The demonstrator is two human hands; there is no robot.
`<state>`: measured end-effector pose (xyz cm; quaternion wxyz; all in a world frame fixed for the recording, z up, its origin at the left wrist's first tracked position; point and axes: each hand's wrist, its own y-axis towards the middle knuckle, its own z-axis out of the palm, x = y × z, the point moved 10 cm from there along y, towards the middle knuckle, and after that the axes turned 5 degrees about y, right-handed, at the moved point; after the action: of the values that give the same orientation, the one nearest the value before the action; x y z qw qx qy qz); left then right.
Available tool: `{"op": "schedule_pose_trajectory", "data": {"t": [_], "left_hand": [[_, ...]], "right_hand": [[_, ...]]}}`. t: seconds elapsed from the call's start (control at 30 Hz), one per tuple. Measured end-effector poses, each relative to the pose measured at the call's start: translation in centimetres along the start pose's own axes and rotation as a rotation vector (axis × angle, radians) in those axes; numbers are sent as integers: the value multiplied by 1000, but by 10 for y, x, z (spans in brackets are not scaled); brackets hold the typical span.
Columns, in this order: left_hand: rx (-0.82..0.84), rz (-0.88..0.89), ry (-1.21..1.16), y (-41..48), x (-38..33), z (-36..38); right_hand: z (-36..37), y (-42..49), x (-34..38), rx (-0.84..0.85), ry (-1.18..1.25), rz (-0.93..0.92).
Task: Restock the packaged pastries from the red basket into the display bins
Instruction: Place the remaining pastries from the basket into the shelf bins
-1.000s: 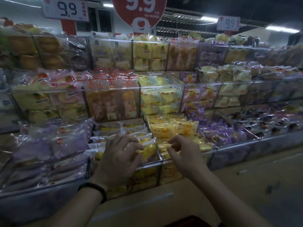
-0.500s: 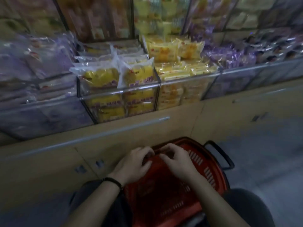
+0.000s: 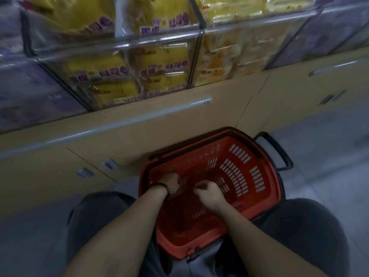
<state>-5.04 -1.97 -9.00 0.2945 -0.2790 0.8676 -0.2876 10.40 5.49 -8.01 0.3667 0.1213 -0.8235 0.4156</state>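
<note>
Down inside the red slotted plastic basket (image 3: 245,176) on the floor, the left hand (image 3: 169,183) and right hand (image 3: 208,193), moments ago up at the clear bins of yellow-wrapped pastries (image 3: 159,64), now curl together; whether they grasp anything, I cannot tell.

The red basket (image 3: 247,176) is slotted matt plastic. The display bins (image 3: 163,40) have clear, glossy walls. The pastry packs (image 3: 159,64) are in shiny film. The cabinet (image 3: 139,124) below looks like smooth wood.
</note>
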Motion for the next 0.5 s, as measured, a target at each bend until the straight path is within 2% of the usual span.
{"op": "schedule_pose_trajectory", "data": {"t": [0.1,0.2,0.3,0.4,0.5], "left_hand": [[72,-3,34,25,10,27],[132,76,83,44,10,53],[209,31,122,70,36,81],[178,-21,132,75,49,84],[202,10,124,75,47,91]], "right_hand": [[11,10,-9,18,-13,28],[18,15,-18,22,-5,67],[22,19,-23,29,3,73],[24,25,-28,29,-14,70],[29,30,-41,32,-26,99]]}}
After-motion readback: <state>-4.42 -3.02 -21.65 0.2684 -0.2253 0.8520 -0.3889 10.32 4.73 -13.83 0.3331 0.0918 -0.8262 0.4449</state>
